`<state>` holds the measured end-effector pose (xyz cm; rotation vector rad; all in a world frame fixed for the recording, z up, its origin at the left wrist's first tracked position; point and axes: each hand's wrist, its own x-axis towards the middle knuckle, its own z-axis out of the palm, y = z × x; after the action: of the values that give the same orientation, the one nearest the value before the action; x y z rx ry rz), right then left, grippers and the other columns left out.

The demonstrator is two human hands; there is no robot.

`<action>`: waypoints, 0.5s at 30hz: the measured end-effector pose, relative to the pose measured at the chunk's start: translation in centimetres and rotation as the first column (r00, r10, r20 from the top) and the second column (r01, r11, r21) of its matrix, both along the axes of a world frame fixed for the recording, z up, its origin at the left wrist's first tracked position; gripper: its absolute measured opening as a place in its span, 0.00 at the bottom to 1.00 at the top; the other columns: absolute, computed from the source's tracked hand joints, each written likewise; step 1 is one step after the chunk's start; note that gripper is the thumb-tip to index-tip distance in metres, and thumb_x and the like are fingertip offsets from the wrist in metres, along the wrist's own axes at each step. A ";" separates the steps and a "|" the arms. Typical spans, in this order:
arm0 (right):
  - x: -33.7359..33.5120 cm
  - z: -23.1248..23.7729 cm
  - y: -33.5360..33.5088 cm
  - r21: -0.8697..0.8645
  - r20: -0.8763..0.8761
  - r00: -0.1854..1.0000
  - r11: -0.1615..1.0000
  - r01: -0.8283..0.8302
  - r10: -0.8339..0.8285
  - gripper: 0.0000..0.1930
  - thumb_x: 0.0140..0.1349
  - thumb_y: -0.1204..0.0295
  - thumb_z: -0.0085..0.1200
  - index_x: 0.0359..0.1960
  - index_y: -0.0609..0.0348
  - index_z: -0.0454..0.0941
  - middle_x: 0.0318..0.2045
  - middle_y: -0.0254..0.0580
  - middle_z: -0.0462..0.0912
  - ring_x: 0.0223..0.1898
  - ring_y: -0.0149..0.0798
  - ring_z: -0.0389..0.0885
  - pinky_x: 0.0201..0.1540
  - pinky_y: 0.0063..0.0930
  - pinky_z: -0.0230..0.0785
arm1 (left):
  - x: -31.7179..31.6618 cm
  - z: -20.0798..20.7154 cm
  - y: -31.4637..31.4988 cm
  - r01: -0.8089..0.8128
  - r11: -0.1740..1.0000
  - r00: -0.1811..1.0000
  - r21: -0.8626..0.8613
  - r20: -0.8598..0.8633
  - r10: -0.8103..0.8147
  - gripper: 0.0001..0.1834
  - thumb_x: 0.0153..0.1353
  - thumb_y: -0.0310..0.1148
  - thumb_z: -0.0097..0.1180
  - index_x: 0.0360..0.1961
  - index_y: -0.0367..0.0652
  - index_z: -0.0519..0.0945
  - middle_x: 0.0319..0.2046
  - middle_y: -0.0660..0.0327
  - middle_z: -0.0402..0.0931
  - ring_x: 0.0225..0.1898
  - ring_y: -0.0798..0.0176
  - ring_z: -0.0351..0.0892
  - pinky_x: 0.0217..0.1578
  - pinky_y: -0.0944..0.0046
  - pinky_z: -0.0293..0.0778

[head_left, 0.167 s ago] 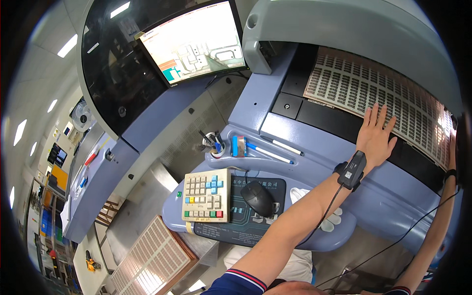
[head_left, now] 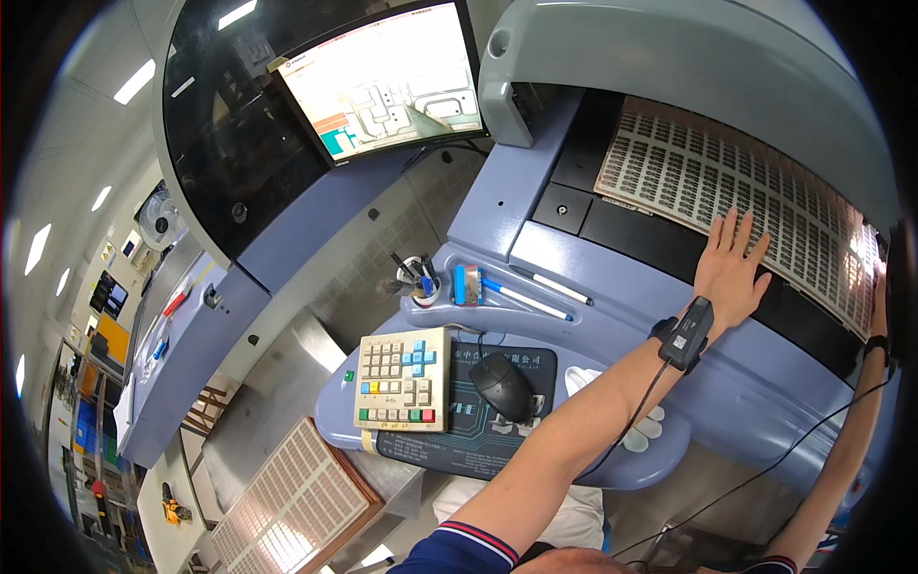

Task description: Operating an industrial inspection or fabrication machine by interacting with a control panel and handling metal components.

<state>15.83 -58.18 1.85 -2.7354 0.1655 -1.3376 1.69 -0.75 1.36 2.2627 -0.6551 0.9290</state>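
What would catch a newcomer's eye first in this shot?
Probably the bright screen at top center, glowing against the dark machine cover around it. Next comes the large patterned panel at upper right, with the left hand spread over its near edge and the right hand at its right end. The pale keypad with colored keys stands out lower center, left of the black mouse.

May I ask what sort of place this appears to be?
Probably a circuit-board factory, judging by the finely gridded panel, the blue-grey machine it lies on, and the monitor showing track-like outlines.
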 end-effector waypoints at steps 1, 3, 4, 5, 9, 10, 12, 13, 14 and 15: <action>0.1 0.1 -0.2 0.012 -0.008 1.000 1.000 -0.009 0.009 0.17 0.66 0.60 0.51 0.45 0.60 0.83 0.43 0.45 0.86 0.46 0.40 0.84 0.50 0.29 0.71 | 0.0 -0.1 0.0 -0.004 1.000 1.000 -0.007 0.003 0.005 0.29 0.64 0.47 0.51 0.64 0.45 0.70 0.67 0.43 0.59 0.72 0.40 0.50 0.72 0.45 0.42; 0.7 0.2 -0.4 0.023 -0.014 0.999 0.999 -0.028 0.028 0.17 0.66 0.60 0.51 0.45 0.60 0.84 0.43 0.45 0.86 0.45 0.40 0.84 0.50 0.29 0.71 | 0.2 -0.3 -0.1 -0.005 1.000 0.999 -0.001 0.032 0.006 0.29 0.64 0.47 0.52 0.63 0.45 0.71 0.67 0.44 0.59 0.71 0.40 0.50 0.72 0.45 0.42; 0.7 0.1 -0.6 0.032 -0.017 0.999 0.999 -0.034 0.034 0.17 0.66 0.60 0.51 0.45 0.60 0.84 0.43 0.45 0.86 0.45 0.40 0.84 0.50 0.29 0.71 | 0.2 -0.3 0.1 -0.005 1.000 0.999 -0.006 0.033 0.005 0.29 0.64 0.47 0.52 0.63 0.45 0.71 0.67 0.44 0.59 0.71 0.40 0.50 0.72 0.45 0.42; 1.0 0.1 -0.7 0.038 -0.025 0.999 0.999 -0.039 0.040 0.17 0.66 0.60 0.51 0.44 0.60 0.84 0.43 0.45 0.86 0.45 0.40 0.84 0.50 0.29 0.72 | 0.2 -0.3 0.2 0.000 1.000 1.000 -0.013 0.018 0.000 0.29 0.63 0.47 0.52 0.63 0.45 0.71 0.67 0.44 0.59 0.72 0.40 0.50 0.72 0.45 0.42; 1.1 2.2 -0.9 0.080 -0.094 0.994 0.995 -0.052 0.059 0.17 0.65 0.60 0.51 0.44 0.60 0.84 0.42 0.45 0.86 0.45 0.40 0.84 0.50 0.29 0.72 | -0.1 -0.1 0.4 -0.006 1.000 1.000 -0.012 0.010 0.006 0.29 0.63 0.47 0.53 0.63 0.46 0.72 0.68 0.45 0.59 0.72 0.41 0.48 0.72 0.45 0.41; 1.1 2.9 -0.9 0.111 -0.119 0.991 0.993 -0.047 0.060 0.17 0.65 0.60 0.51 0.44 0.60 0.84 0.42 0.45 0.86 0.45 0.40 0.85 0.50 0.29 0.72 | -0.3 0.1 0.6 -0.012 1.000 1.000 -0.025 0.019 0.013 0.29 0.63 0.47 0.53 0.63 0.46 0.72 0.68 0.45 0.59 0.72 0.41 0.48 0.72 0.45 0.41; 2.1 0.9 -0.1 0.165 -0.009 0.993 0.980 -0.114 0.117 0.16 0.64 0.62 0.54 0.42 0.61 0.85 0.39 0.46 0.87 0.41 0.39 0.85 0.48 0.29 0.72 | 0.1 -0.3 0.3 -0.019 1.000 1.000 0.023 -0.016 0.020 0.29 0.63 0.47 0.52 0.64 0.48 0.71 0.68 0.46 0.59 0.73 0.42 0.47 0.72 0.45 0.39; 1.1 1.7 0.1 0.144 0.004 0.994 0.984 -0.109 0.110 0.16 0.64 0.62 0.54 0.42 0.61 0.85 0.39 0.46 0.87 0.41 0.39 0.85 0.48 0.29 0.72 | -0.2 0.0 0.4 -0.012 1.000 1.000 0.003 -0.002 0.012 0.29 0.63 0.47 0.52 0.64 0.48 0.71 0.68 0.46 0.59 0.73 0.42 0.47 0.72 0.45 0.39; 1.2 1.4 0.2 0.149 0.074 0.987 0.977 -0.152 0.142 0.15 0.64 0.63 0.53 0.42 0.61 0.84 0.38 0.46 0.87 0.41 0.41 0.85 0.47 0.30 0.72 | -0.1 -0.1 0.3 -0.010 1.000 1.000 0.009 -0.007 0.010 0.29 0.64 0.47 0.52 0.64 0.48 0.71 0.68 0.46 0.58 0.73 0.42 0.47 0.72 0.45 0.39; 1.3 1.5 0.1 0.152 0.145 0.974 0.969 -0.193 0.172 0.15 0.64 0.63 0.53 0.43 0.61 0.84 0.37 0.46 0.87 0.40 0.44 0.85 0.45 0.32 0.73 | -0.1 -0.2 0.1 -0.007 1.000 1.000 0.015 -0.013 0.007 0.30 0.64 0.47 0.51 0.65 0.48 0.70 0.69 0.47 0.58 0.73 0.42 0.47 0.73 0.45 0.38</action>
<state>17.09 -58.08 3.37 -2.4510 0.0125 -1.3791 1.63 -0.63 1.21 2.2832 -0.6508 0.9150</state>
